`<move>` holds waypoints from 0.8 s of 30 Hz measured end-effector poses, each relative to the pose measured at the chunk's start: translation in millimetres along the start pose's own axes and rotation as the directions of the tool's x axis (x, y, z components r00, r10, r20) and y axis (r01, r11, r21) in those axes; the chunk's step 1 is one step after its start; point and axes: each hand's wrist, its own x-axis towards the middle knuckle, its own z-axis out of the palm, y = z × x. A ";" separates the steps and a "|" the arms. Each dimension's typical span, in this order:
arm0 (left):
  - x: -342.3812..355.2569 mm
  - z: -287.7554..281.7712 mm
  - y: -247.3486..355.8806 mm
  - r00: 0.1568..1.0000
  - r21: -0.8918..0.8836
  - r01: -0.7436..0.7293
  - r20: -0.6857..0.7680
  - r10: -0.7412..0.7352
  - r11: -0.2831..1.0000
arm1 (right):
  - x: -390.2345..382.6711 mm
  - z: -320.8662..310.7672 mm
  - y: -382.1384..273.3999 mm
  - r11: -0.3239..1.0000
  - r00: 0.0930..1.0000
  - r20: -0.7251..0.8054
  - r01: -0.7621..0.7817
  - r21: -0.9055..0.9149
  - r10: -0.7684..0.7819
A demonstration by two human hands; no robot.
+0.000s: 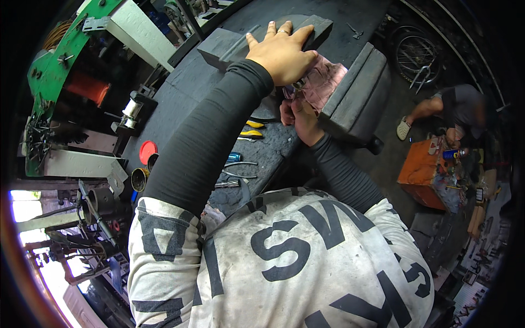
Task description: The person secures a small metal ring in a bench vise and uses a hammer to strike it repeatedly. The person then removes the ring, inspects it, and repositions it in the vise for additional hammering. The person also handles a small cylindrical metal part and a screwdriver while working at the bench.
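Head view: a dark workbench (pixel 186 87) is seen from above, with the person's 2 black-sleeved arms reaching over it. The left hand (pixel 281 52) is laid flat, palm down, on a grey slab (pixel 229 46) near the far edge of the bench, its fingers spread wide and holding nothing; a ring is worn on 1 finger. The right hand (pixel 299 117) is curled just below the left, at the lower edge of a pinkish sheet (pixel 322 82) that lies between the slab and a grey block (pixel 361 87) at the right. Its fingers are drawn narrow, apparently pinched on the sheet's edge, though the grip is partly hidden by the left wrist. Both hands are close together, nearly touching.

Yellow-handled pliers (pixel 252 129) are lying on the bench just left of the right hand, with other small tools below them. A red lid (pixel 147 151) and a tin (pixel 138 179) are set near the bench's left edge. Another person (pixel 454 109) is crouched on the floor well apart at the right, beside an orange box (pixel 424 172).
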 end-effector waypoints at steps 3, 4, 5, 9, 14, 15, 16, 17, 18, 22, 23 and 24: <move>0.3 -1.0 0.3 1.000 -0.008 -0.010 0.000 0.010 1.000 | 4.9 2.1 7.0 0.999 0.999 -0.010 0.046 -0.008 -0.046; -0.1 -0.5 0.2 1.000 -0.011 -0.013 0.002 0.013 1.000 | 6.3 4.5 9.4 0.998 0.998 -0.010 0.064 -0.006 -0.064; 0.8 1.1 -3.5 1.000 -0.010 -0.014 -0.002 0.014 1.000 | 6.1 9.0 11.3 0.999 0.998 -0.034 0.046 0.006 -0.046; 8.6 -2.7 -17.3 0.999 -0.059 -0.040 -0.010 0.040 0.997 | 10.7 15.6 -1.2 0.998 0.997 -0.072 0.024 -0.056 -0.028; 13.2 1.2 -22.8 0.999 -0.103 -0.038 0.018 0.040 0.994 | 9.1 12.1 1.5 0.995 0.996 -0.085 0.013 -0.101 -0.021; 12.9 1.2 -22.6 0.999 -0.091 -0.038 0.020 0.040 0.995 | 9.1 11.7 3.7 0.995 0.997 -0.080 0.015 -0.096 -0.023; 12.3 1.0 -22.4 0.999 -0.078 -0.038 0.021 0.040 0.996 | 9.2 11.2 6.0 0.996 0.997 -0.075 0.017 -0.091 -0.024; 11.7 0.7 -22.3 0.999 -0.065 -0.036 0.023 0.038 0.997 | 9.7 10.7 7.0 0.996 0.997 -0.069 0.020 -0.085 -0.026; 11.1 0.7 -22.3 0.999 -0.056 -0.027 0.032 0.029 0.998 | 10.0 9.3 6.7 0.997 0.999 -0.045 0.017 -0.075 -0.021; 11.5 2.1 -20.0 1.000 -0.016 0.005 0.029 -0.004 1.000 | 6.9 2.7 2.4 0.999 1.000 -0.010 0.012 -0.050 -0.012; 11.2 3.0 -20.0 1.000 -0.005 0.010 0.017 -0.010 1.000 | 5.5 2.3 2.0 0.999 1.000 -0.017 0.012 -0.048 -0.013; 11.0 2.9 -19.6 1.000 -0.004 0.019 0.015 -0.019 1.000 | 4.3 2.1 1.2 0.999 1.000 -0.025 0.011 -0.048 -0.012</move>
